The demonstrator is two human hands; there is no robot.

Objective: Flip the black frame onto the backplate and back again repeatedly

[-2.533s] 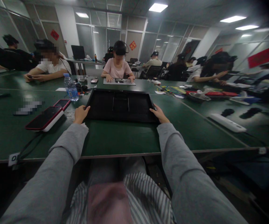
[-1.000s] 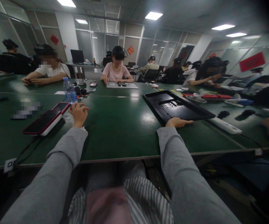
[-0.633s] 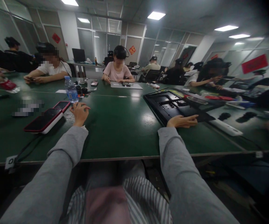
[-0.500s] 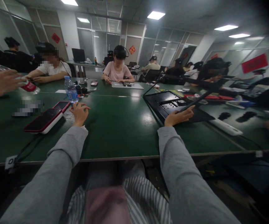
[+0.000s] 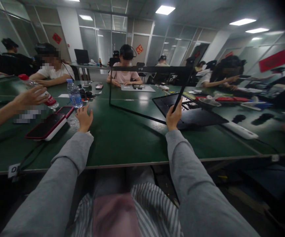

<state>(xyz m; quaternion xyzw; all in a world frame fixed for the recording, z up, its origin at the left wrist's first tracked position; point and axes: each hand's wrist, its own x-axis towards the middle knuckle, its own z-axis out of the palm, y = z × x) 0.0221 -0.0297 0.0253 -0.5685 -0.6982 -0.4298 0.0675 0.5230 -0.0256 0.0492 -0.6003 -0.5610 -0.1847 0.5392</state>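
Observation:
My right hand (image 5: pixel 174 115) is closed round one side of a thin black rectangular frame (image 5: pixel 137 114), like a screen bezel, which stands tilted up above the table. Behind and to the right of that hand a flat black panel (image 5: pixel 201 119) with a cut-out and small metal parts lies on the green table (image 5: pixel 127 141). My left hand (image 5: pixel 84 118) holds nothing. Its fingers are apart, just in front of a water bottle (image 5: pixel 75 95) with a blue label and cap. Left of it lie red-edged phone-like devices (image 5: pixel 45 126) on a white base.
At the left a co-worker's hand (image 5: pixel 35 95) grips a red-capped bottle (image 5: pixel 50 101). A white power strip (image 5: pixel 242 130) lies right of the black panel. Farther right are a clear bowl (image 5: pixel 209 102) and red items (image 5: pixel 236 98). Another person sits across the table.
My right hand has swung the black frame from the right to the left, over the middle of the table. My left hand has barely moved. The co-worker's hand with the bottle has shifted right.

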